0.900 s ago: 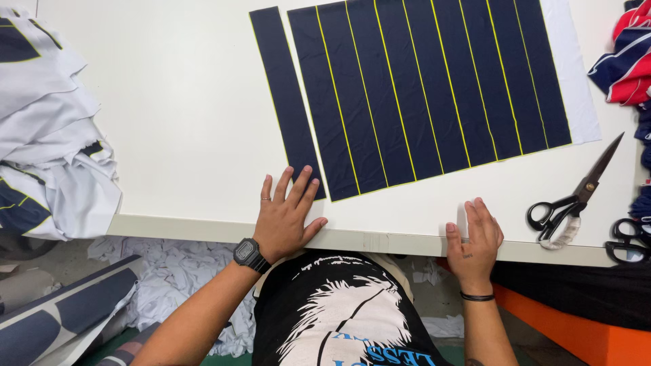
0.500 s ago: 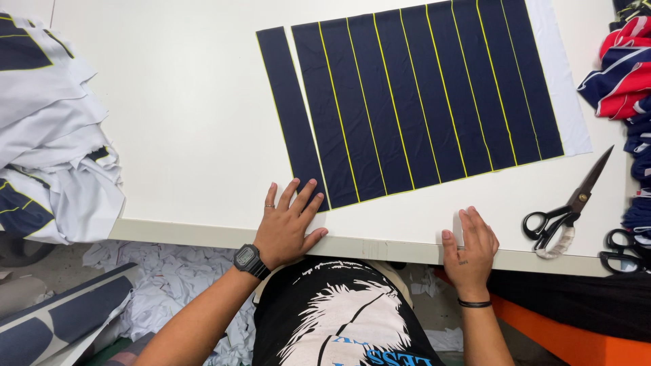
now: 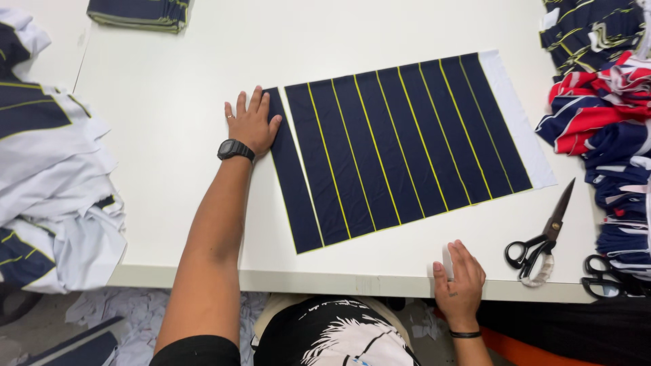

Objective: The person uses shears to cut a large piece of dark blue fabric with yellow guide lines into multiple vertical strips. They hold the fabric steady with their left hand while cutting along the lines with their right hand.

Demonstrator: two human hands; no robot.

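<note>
Head view: left hand (image 3: pixel 252 122) now farther up navy strip (image 3: pixel 293 183)

A white worktable (image 3: pixel 169 102) is filling the view under even light, while white fabric scraps (image 3: pixel 135 315) are lying on the floor below.

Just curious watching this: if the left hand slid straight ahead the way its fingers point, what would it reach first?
The left hand points up the bare white table; the way looks free, with the folded dark stack lying slightly aside.
</note>
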